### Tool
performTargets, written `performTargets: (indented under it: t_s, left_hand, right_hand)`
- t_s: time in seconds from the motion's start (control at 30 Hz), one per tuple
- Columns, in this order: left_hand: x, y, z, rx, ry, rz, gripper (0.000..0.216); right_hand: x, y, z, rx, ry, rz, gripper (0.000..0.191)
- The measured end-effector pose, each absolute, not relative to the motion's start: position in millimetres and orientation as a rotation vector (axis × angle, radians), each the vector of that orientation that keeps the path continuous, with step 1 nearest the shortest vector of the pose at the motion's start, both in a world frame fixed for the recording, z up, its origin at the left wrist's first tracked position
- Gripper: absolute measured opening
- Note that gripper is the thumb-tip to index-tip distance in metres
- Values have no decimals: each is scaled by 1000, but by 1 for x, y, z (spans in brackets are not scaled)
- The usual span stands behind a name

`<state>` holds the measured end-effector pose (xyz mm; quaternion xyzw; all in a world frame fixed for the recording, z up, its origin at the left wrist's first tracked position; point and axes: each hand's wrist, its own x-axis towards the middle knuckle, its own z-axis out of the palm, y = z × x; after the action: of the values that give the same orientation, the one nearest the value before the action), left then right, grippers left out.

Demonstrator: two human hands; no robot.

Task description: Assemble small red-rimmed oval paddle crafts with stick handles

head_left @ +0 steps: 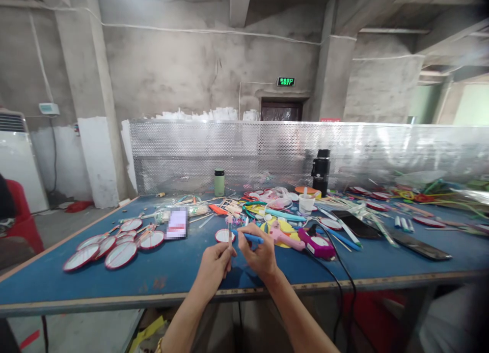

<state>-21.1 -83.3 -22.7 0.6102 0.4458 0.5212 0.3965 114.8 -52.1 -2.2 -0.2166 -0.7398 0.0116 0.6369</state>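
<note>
Our left hand [217, 261] pinches a strip [230, 235], our right hand [261, 256] a blue pen [251, 237]; centre-right, a cup [306, 205] holds a pale stick [305, 191].

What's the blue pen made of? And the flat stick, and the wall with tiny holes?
Blue pen: probably smooth plastic, being evenly bright blue. Flat stick: perhaps matt wood, judging by its pale brownish colour. Perforated screen: likely metal, silvery with shiny patches.

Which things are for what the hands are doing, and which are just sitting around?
For the job:
- thin strip, in the left hand
- blue pen-like tool, in the right hand
- maybe the red-rimmed discs

Probably just around:
- green bottle
- black flask
</note>
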Motion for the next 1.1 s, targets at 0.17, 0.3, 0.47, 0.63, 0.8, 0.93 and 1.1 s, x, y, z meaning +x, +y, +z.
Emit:
performTargets:
  t_s: [0.17, 0.3, 0.47, 0.63, 0.8, 0.93, 1.1]
  left_hand:
    - [-21, -83, -22, 1552, 1136, 1319, 38]
    - [-21, -83, -22, 1550, 1143, 1320, 38]
    - [-21, -83, -23, 1539, 1130, 1320, 37]
    - [-21, -83, -23, 1525, 1123, 1325, 38]
    - [-21, -83, -23, 1534, 1133, 1325, 39]
    - [-21, -83, -22, 1556, 1144, 1330, 38]
    - [-21, -83, -22, 1550, 1144, 1317, 39]
  right_hand:
    - [114, -52, -2, -490, -1700, 34, 11]
    - [114, -52, -2, -496, -1717, 28, 11]
    - [115, -52, -1, -491, -1704, 8, 11]
    - [115, -52, 0, -504, -1664, -12, 10]
    - [114, -54, 1, -489, -1688, 8, 10]
    - [113, -54, 2, -482, -1720, 31, 11]
    - [113, -52, 1, -488, -1726, 16, 11]
